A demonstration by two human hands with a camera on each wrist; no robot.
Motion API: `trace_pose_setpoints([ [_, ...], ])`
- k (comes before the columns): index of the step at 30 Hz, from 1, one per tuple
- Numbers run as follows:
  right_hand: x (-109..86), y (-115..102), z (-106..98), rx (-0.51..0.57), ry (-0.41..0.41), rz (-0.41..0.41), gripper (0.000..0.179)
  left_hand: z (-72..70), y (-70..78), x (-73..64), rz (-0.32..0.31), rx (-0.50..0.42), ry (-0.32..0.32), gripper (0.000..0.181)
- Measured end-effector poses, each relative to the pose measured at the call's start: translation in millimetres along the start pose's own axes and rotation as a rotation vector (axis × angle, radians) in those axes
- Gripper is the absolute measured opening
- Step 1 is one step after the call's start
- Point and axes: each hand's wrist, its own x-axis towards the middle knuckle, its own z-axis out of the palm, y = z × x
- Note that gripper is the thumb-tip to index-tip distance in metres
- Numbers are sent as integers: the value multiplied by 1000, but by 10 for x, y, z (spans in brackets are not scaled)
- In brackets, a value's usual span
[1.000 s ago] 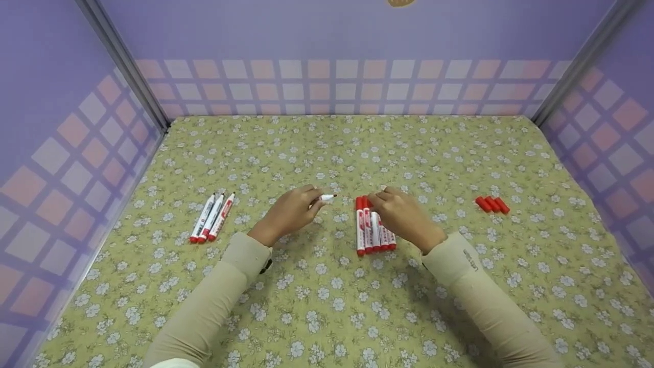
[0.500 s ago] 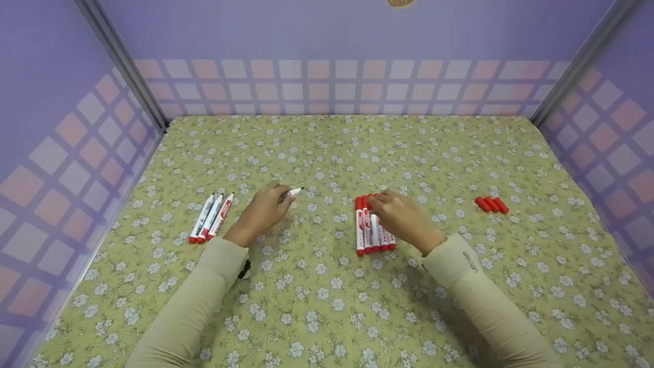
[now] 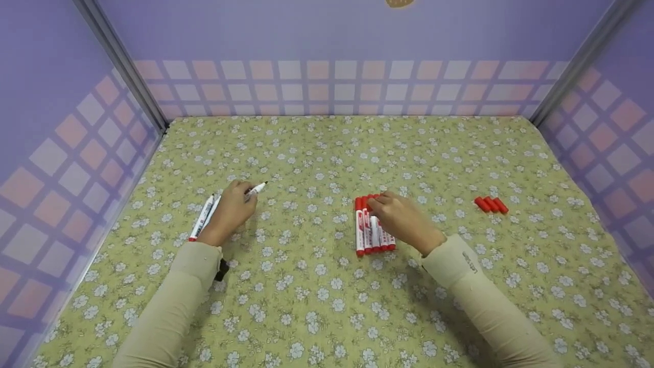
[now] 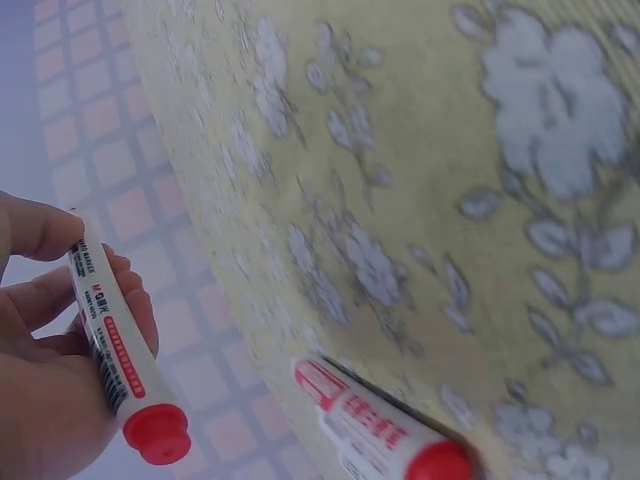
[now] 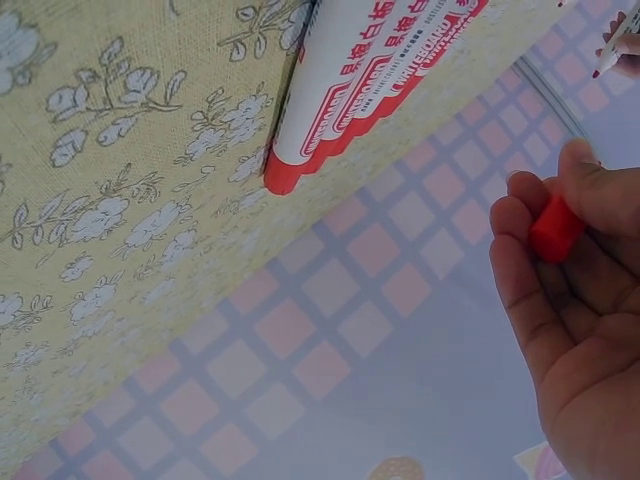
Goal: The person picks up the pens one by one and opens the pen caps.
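Note:
My left hand holds an uncapped whiteboard marker between thumb and fingers, its dark tip pointing away to the right. Beside and partly beneath that hand, uncapped markers lie on the cloth; one or more are hidden by it. In the left wrist view one of them shows below the hand. My right hand pinches a small red cap, seen clearly only from the right wrist. It hovers by the far end of a row of markers, several with red caps, and hides part of them.
Three loose red caps lie together on the right side of the table. A flowered yellow-green cloth covers the table. Purple panels with pink and white squares enclose the back and both sides.
My left hand has moved left with the uncapped marker, from near the row to over the loose markers. My right hand has stayed almost still by the row.

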Motion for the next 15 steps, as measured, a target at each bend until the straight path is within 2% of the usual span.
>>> trace_pose_setpoints([
  [8,-5,6,26,-19,-2,21,15,-222,-217,-16,-81,-24,-5,40],
  [15,-11,12,39,-17,36,-6,7,-376,-367,-36,-123,-48,4,42],
])
